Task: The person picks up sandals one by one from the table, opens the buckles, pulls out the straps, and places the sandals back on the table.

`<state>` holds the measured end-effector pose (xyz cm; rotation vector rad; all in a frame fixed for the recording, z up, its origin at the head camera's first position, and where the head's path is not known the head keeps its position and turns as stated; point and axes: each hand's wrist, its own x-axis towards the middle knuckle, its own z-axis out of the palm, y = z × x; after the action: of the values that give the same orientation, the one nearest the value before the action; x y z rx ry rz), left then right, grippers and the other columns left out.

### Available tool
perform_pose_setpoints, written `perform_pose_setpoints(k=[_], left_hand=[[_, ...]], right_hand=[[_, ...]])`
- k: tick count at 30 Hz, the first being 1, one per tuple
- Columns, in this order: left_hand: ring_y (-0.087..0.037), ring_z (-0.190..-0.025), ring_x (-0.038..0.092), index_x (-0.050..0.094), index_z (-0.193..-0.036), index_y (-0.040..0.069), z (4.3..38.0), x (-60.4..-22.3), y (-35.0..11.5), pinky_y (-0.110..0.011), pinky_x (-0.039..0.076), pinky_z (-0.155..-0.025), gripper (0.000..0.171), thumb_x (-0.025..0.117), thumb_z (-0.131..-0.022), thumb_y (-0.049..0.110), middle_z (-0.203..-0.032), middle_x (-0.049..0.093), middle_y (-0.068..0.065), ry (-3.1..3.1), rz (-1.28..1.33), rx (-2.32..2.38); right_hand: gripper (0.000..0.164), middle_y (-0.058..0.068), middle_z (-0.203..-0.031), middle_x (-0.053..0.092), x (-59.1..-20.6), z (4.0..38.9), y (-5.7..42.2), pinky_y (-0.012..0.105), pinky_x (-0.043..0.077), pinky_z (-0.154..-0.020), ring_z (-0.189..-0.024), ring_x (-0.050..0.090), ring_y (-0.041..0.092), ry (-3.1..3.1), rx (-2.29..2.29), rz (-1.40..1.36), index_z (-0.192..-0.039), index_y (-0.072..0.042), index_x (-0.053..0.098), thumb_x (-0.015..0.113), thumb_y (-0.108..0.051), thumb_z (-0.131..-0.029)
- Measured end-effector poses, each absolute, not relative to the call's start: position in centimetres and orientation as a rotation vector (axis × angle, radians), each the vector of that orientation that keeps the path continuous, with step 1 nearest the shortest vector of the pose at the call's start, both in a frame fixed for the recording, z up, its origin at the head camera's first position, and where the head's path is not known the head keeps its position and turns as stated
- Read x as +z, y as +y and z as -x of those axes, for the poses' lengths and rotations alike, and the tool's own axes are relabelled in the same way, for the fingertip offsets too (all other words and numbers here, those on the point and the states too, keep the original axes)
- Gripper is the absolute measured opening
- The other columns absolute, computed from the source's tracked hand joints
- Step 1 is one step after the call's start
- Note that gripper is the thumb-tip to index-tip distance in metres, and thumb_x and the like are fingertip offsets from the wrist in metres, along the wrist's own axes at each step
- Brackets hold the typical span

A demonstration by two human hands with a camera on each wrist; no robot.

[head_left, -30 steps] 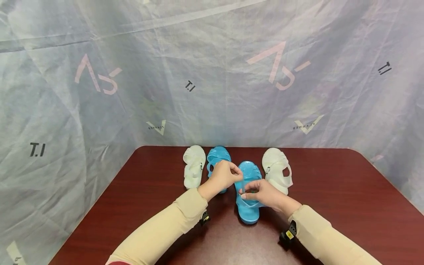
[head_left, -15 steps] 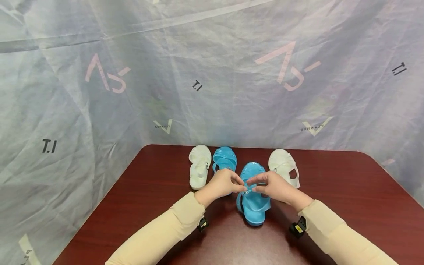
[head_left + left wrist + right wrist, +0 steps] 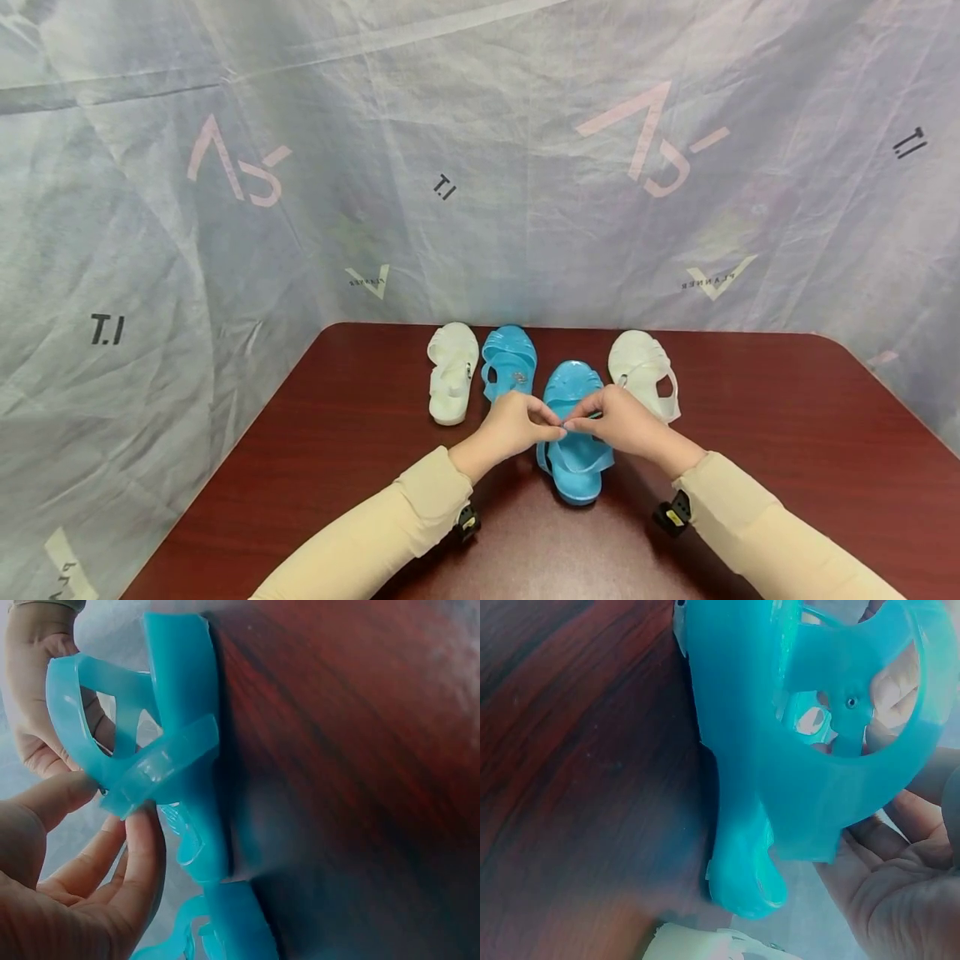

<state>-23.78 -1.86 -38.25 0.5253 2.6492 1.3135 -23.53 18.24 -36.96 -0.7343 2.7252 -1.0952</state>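
A light-blue jelly sandal (image 3: 578, 485) stands upright on the table, heel toward me. Above it my two hands meet fingertip to fingertip at its ankle strap. My left hand (image 3: 504, 430) pinches the strap end (image 3: 157, 771) between thumb and fingers, plainly seen in the left wrist view. From the other side my right hand (image 3: 632, 423) pinches the strap by its fastening, thumb and index finger together. In the right wrist view the looped strap (image 3: 855, 787) partly covers the right fingers (image 3: 870, 840), and a small metal eyelet (image 3: 852, 703) shows on a strap piece.
A second blue sandal (image 3: 510, 350) stands behind my left hand, partly covered by it. One white sandal (image 3: 450, 375) is left of it, another (image 3: 637, 367) behind my right hand. The dark red table (image 3: 360, 417) ends at a grey printed cloth (image 3: 487, 233).
My left hand has come down and right, my right hand slightly up, so their fingertips now meet at the strap. The strap end is brought to the fastening. The head view has shifted slightly.
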Motion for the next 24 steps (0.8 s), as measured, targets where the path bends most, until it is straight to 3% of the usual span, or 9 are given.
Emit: perform_pose_setpoints(k=[3, 7, 10, 16, 24], left_hand=[[-0.002, -0.067, 0.058, 0.078, -0.082, 0.015, 23.8, -38.5, -1.8, -0.02, 0.048, -0.056, 0.013, 0.081, -0.079, 0.026, -0.073, 0.071, 0.005, 2.657, -0.512, 1.322], [-0.003, -0.068, 0.058, 0.077, -0.082, 0.014, 23.8, -38.6, -1.7, -0.02, 0.048, -0.056, 0.012, 0.081, -0.079, 0.026, -0.074, 0.07, 0.004, 2.654, -0.483, 1.346], [-0.005, -0.071, 0.057, 0.077, -0.082, 0.014, 23.7, -38.6, -1.8, -0.021, 0.048, -0.056, 0.012, 0.08, -0.079, 0.024, -0.076, 0.07, 0.004, 2.644, -0.448, 1.375], [-0.007, -0.075, 0.056, 0.078, -0.083, 0.013, 23.4, -38.7, -2.0, -0.023, 0.048, -0.058, 0.011, 0.08, -0.079, 0.023, -0.078, 0.068, 0.003, 2.595, -0.367, 1.478], [-0.007, -0.077, 0.057, 0.078, -0.083, 0.014, 23.4, -39.4, -2.2, -0.023, 0.049, -0.061, 0.011, 0.081, -0.078, 0.024, -0.079, 0.069, 0.004, 2.539, -0.298, 1.558]], right_hand=[[0.01, 0.002, -0.081, 0.072, -36.7, 23.4, 18.1, 0.023, 0.048, -0.058, -0.069, 0.059, 0.011, 2.771, -1.042, 0.799, -0.092, -0.012, 0.078, 0.07, -0.017, -0.089], [0.009, 0.0, -0.096, 0.073, -36.3, 23.1, 17.8, 0.032, 0.055, -0.074, -0.092, 0.066, 0.017, 2.852, -0.921, 0.929, -0.094, -0.013, 0.077, 0.071, -0.011, -0.087], [0.01, 0.001, -0.096, 0.073, -36.2, 23.1, 17.5, 0.033, 0.056, -0.073, -0.09, 0.066, 0.019, 2.88, -0.87, 0.97, -0.094, -0.012, 0.077, 0.071, -0.008, -0.087], [0.01, 0.001, -0.09, 0.073, -36.6, 23.3, 17.4, 0.023, 0.051, -0.063, -0.076, 0.064, 0.011, 2.801, -0.971, 0.871, -0.096, -0.009, 0.076, 0.069, -0.012, -0.089], [0.011, 0.001, -0.084, 0.071, -37.4, 23.4, 17.6, 0.025, 0.051, -0.062, -0.072, 0.061, 0.01, 2.675, -1.11, 0.785, -0.096, -0.008, 0.074, 0.068, -0.015, -0.091]])
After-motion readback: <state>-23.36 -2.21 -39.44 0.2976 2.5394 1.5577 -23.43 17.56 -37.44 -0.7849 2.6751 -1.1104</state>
